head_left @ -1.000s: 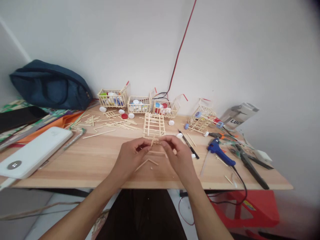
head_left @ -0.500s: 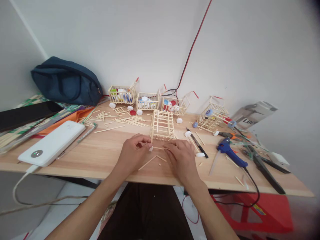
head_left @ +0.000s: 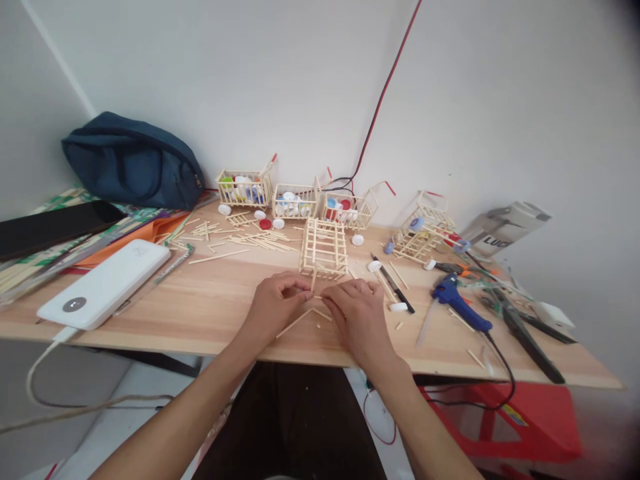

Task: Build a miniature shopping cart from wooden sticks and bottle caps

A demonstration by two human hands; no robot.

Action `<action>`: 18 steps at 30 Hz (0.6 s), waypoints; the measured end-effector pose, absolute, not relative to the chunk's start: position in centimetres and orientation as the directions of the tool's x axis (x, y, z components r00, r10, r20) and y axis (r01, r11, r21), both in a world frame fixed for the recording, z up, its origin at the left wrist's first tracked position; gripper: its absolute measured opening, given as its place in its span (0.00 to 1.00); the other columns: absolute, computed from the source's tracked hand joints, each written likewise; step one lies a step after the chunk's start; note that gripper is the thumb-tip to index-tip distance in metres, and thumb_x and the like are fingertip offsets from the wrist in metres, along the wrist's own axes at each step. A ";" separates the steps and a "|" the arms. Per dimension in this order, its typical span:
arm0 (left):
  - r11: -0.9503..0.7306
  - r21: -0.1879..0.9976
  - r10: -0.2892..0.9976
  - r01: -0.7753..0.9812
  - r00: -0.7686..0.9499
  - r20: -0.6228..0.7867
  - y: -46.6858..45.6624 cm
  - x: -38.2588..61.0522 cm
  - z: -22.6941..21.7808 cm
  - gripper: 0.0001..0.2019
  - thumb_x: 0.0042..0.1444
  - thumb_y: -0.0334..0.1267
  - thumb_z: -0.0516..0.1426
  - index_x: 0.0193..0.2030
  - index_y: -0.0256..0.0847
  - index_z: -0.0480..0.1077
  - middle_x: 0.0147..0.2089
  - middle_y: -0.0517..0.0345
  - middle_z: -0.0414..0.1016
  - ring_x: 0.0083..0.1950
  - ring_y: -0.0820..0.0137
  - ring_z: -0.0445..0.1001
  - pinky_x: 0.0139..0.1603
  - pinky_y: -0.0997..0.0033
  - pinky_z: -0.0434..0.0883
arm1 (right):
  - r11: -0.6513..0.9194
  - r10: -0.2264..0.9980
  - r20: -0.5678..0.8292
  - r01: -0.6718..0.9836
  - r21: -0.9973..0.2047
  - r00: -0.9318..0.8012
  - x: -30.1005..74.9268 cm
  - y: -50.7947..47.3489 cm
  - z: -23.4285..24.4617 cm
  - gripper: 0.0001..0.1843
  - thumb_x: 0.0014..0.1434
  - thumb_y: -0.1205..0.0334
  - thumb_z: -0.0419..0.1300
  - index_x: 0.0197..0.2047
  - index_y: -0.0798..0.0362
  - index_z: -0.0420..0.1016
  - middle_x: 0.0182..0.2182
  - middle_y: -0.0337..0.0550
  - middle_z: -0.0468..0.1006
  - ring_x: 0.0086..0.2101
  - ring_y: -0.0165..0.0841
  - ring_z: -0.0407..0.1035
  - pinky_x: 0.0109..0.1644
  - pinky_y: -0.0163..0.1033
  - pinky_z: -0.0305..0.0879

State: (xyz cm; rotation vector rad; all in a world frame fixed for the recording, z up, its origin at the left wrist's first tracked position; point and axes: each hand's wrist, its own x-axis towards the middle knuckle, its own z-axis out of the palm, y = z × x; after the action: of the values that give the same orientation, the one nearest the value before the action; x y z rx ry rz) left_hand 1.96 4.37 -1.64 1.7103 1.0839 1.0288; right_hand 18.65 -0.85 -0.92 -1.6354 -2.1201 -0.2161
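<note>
My left hand (head_left: 280,301) is closed, its thumb and fingertips pinching a thin wooden stick (head_left: 314,279) that points up in front of the stick cage (head_left: 324,248). Close beside it, my right hand (head_left: 359,312) is closed in a pinch on another thin stick (head_left: 319,297), mostly hidden by the fingers. The fingertips of both hands nearly meet just this side of the cage. Two sticks joined at an angle (head_left: 296,324) lie on the table below the hands, with a tiny stick piece beside them.
Small stick carts (head_left: 295,203) holding bottle caps line the wall. Loose sticks (head_left: 263,241) lie at left of the cage. A blue glue gun (head_left: 463,305), a black pen (head_left: 397,290) and white caps (head_left: 399,307) are on the right; a white power bank (head_left: 105,283) lies left.
My left hand has moved right, bringing its upright stick against or close to the end of the stick in my right hand. My right hand has barely shifted.
</note>
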 end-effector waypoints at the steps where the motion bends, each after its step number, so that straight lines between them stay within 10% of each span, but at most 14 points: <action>1: -0.250 0.936 0.938 0.246 0.303 0.171 4.3 1.9 -1.6 0.06 0.49 0.38 0.60 0.31 0.40 0.77 0.38 0.55 0.80 0.42 0.64 0.76 0.48 0.64 0.69 | 0.282 0.877 0.441 0.948 -0.150 -0.191 18.6 -1.0 -0.7 0.07 0.63 0.66 0.59 0.34 0.50 0.76 0.32 0.42 0.79 0.38 0.38 0.64 0.45 0.46 0.46; 18: -0.262 0.930 0.927 0.257 0.336 0.169 4.0 2.4 -1.2 0.08 0.51 0.41 0.58 0.33 0.38 0.71 0.31 0.60 0.72 0.32 0.72 0.67 0.35 0.73 0.64 | 0.226 0.897 0.429 0.943 -0.246 -0.103 18.4 -1.9 0.2 0.06 0.64 0.64 0.59 0.34 0.51 0.76 0.31 0.40 0.79 0.37 0.36 0.65 0.45 0.44 0.48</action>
State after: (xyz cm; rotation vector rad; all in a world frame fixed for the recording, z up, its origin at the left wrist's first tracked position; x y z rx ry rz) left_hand 2.42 3.99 -1.20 1.7285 1.0633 0.9658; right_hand 18.40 -1.89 0.16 -1.6877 -2.0164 -0.1224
